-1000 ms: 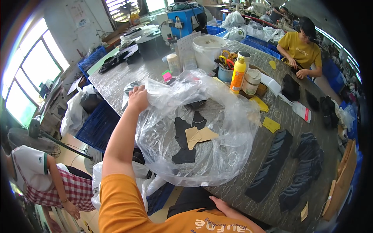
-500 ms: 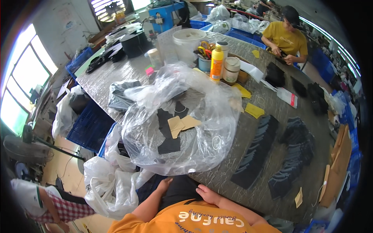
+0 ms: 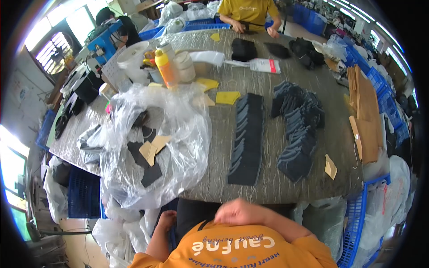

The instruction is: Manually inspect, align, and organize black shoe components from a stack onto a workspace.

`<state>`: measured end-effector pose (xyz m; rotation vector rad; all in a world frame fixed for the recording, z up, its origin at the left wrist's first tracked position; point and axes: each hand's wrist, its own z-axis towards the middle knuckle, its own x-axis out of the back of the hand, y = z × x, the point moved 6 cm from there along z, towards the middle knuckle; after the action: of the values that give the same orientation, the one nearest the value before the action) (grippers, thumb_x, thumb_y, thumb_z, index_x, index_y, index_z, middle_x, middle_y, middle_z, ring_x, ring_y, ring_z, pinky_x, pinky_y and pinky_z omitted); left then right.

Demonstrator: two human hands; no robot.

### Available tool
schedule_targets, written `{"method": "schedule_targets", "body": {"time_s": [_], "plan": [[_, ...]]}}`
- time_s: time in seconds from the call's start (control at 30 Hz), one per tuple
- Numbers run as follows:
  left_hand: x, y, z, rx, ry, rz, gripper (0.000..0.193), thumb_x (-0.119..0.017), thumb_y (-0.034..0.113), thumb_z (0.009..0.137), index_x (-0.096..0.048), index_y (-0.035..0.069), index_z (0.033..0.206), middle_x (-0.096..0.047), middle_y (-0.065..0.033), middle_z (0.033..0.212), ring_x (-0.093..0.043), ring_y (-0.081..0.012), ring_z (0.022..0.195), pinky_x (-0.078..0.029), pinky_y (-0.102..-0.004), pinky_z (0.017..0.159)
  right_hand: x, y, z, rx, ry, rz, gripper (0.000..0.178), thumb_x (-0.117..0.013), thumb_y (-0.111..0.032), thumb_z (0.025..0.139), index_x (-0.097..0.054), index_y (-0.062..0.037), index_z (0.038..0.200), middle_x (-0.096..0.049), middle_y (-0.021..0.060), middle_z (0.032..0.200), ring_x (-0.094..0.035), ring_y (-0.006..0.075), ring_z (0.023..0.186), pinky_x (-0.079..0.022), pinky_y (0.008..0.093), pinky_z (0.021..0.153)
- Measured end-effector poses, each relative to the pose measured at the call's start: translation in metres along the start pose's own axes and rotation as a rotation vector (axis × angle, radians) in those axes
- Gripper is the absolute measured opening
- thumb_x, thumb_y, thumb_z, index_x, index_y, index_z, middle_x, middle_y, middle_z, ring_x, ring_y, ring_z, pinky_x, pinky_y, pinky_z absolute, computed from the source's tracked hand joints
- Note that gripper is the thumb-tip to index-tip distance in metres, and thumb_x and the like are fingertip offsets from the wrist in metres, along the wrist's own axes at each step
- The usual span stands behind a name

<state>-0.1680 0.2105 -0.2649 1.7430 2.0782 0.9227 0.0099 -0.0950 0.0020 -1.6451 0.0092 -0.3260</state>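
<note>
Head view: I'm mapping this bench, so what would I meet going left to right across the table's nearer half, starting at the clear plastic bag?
Clear plastic bag → straight row of overlapping dark pieces → bent row of overlapping dark pieces → small tan piece → brown sheets.

Fabric pieces — dark blue-grey; wearer's shirt — orange

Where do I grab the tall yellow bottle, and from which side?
Probably around the middle of the yellow bottle, coming from the near side. It stands upright, tall and slim, so its body should be easy to wrap around. The pale jar crowds its right, and the scissors cup its left. Stay above the clear plastic bag bunched in front.
</note>
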Motion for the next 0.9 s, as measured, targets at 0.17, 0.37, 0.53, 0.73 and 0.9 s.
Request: {"method": "schedule_targets", "body": {"time_s": [0.17,0.37,0.53,0.73,0.9], "plan": [[-0.018,0.114,-0.100,-0.323,-0.225,0.978,0.017,-0.066,0.015,0.077,-0.070,0.008,0.092,-0.068,-0.0118,0.088,-0.065,-0.0276,0.082,-0.050,-0.0367,0.075,0.090,0.030,-0.018,-0.489,0.638,-1.004,0.088,-0.064,-0.052,0.075,-0.026,-0.0095,0.143,-0.011,0.0177,0.151,-0.010,0.0341,0.140,-0.008,0.0588,0.109],[0.013,0.318,-0.207,-0.914,-0.094,0.247,0.012,-0.059,0.008,0.085,-0.066,-0.002,0.082,-0.065,-0.0055,0.070,-0.061,-0.0119,0.065,-0.048,-0.0249,0.061,0.087,0.044,-0.016,-0.471,0.673,-1.060,0.085,-0.058,-0.059,0.077,-0.033,-0.0083,0.140,-0.018,0.0176,0.150,-0.010,0.0331,0.140,-0.006,0.0586,0.109],[0.046,0.379,-0.094,-0.723,0.796,0.946,0.040,-0.067,0.021,0.074,-0.062,0.000,0.107,-0.063,-0.0195,0.101,-0.057,-0.0334,0.098,-0.045,-0.0368,0.086,0.089,0.037,-0.017,-0.334,0.806,-1.014,0.074,-0.056,-0.055,0.081,-0.041,-0.0065,0.134,-0.023,0.0218,0.147,-0.012,0.0377,0.139,-0.012,0.0586,0.108],[0.010,0.394,-0.032,-0.651,0.641,1.035,0.050,-0.074,0.025,0.064,-0.063,0.005,0.108,-0.059,-0.0173,0.115,-0.052,-0.0337,0.110,-0.043,-0.0397,0.089,0.098,0.040,-0.017,-0.317,0.925,-0.936,0.050,-0.060,-0.041,0.083,-0.054,-0.0048,0.117,-0.028,0.0233,0.143,-0.015,0.0413,0.137,-0.013,0.0623,0.106],[0.028,0.386,-0.041,-0.671,0.529,0.676,0.032,-0.072,0.020,0.066,-0.064,0.000,0.090,-0.064,-0.0134,0.078,-0.060,-0.0258,0.072,-0.046,-0.0343,0.067,0.093,0.036,-0.019,-0.220,0.908,-0.869,0.043,-0.063,-0.035,0.081,-0.056,-0.0050,0.111,-0.032,0.0227,0.140,-0.016,0.0421,0.136,-0.012,0.0667,0.103]]}}
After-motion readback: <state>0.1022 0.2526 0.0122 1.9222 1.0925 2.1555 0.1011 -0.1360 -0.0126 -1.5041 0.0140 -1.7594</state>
